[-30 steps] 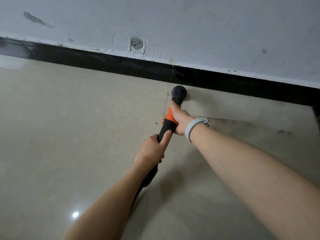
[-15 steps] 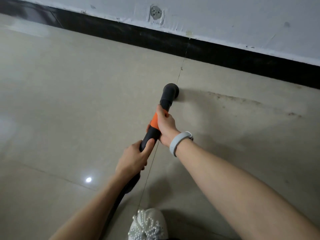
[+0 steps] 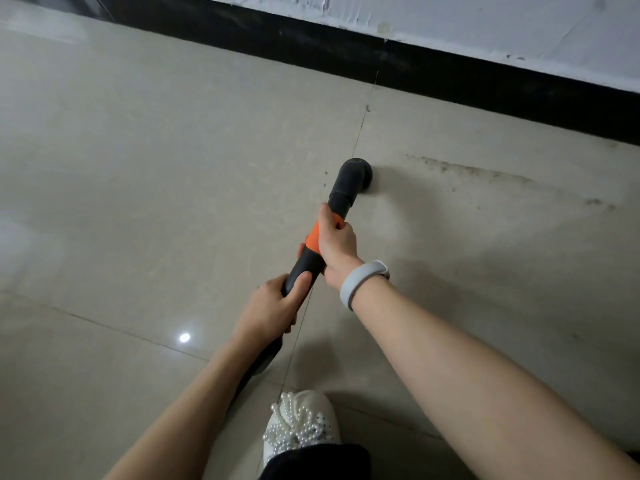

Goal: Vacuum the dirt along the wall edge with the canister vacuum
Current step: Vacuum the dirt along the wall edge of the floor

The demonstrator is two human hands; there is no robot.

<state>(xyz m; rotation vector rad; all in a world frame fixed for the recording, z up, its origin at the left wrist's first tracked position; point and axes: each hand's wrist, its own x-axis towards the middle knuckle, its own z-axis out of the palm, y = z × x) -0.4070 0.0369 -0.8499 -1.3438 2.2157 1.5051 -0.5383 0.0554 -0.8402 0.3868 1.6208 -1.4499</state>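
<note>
The right hand [image 3: 335,244] has its fingers wrapped round the orange band of the wand [image 3: 323,233], and the left hand [image 3: 271,310] has its fingers curled round the black grip lower down. The nozzle [image 3: 356,174] sits on the floor [image 3: 138,168], at the left end of a dirt streak [image 3: 485,174], apart from the black baseboard [image 3: 450,84]. A grey wristband [image 3: 362,280] circles the right wrist; a beaded shoe [image 3: 299,424] stands below.

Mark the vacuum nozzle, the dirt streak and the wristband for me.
Nozzle [image 3: 351,180]: head view, on the black elbow's top.
Dirt streak [image 3: 485,173]: head view, on the middle of the dark line right of the nozzle.
Wristband [image 3: 360,280]: head view, on the grey band's outer face.
</note>
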